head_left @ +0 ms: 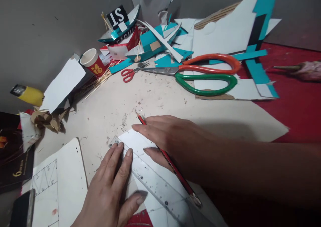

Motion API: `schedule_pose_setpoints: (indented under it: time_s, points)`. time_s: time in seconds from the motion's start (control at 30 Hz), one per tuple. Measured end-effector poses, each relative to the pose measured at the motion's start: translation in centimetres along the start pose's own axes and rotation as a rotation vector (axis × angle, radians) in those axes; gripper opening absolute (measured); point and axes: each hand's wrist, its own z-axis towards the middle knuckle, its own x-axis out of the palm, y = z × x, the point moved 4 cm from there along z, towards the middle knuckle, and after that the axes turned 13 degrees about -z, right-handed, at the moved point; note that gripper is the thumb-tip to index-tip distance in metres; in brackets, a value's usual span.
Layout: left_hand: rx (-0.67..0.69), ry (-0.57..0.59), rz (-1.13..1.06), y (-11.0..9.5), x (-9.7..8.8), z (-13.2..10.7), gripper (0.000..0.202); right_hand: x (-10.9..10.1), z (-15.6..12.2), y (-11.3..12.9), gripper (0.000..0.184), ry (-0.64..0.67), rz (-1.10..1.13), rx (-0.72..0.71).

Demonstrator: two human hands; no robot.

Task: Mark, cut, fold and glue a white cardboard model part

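A clear ruler (150,183) lies slantwise over a white sheet of card (156,208). My left hand (110,177) rests on the ruler's upper end with its fingers spread and its thumb out over the card's edge. My right hand (163,133) holds a red and black pencil (175,172) between its fingers, low over the card's upper part. The pencil's point sticks out beyond the fingertips, away from me, and its back end lies across the ruler. Part of the ruler's lower end is in shadow.
Large scissors (200,73) with orange and green handles lie beyond my hands beside small red scissors (128,75). Cardboard boats (120,28), a paper cup (92,62), thin sticks (100,81) and card scraps line the back. A drawn sheet (67,183) and phone (22,208) sit left.
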Motion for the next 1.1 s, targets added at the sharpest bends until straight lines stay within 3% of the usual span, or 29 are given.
schedule_pose_setpoints:
  time_s: [0.3,0.6,1.1]
  points:
    - [0.008,0.019,-0.038,0.18,0.07,-0.07,0.074,-0.05,0.10,-0.19,0.027,0.063,0.027,0.036]
    - [0.015,0.011,-0.058,0.07,-0.12,-0.17,0.075,0.27,-0.18,-0.25,0.026,-0.006,-0.011,0.037]
    - [0.036,0.009,-0.013,-0.09,-0.11,-0.02,0.077,0.47,-0.11,-0.31,0.030,-0.010,-0.004,0.043]
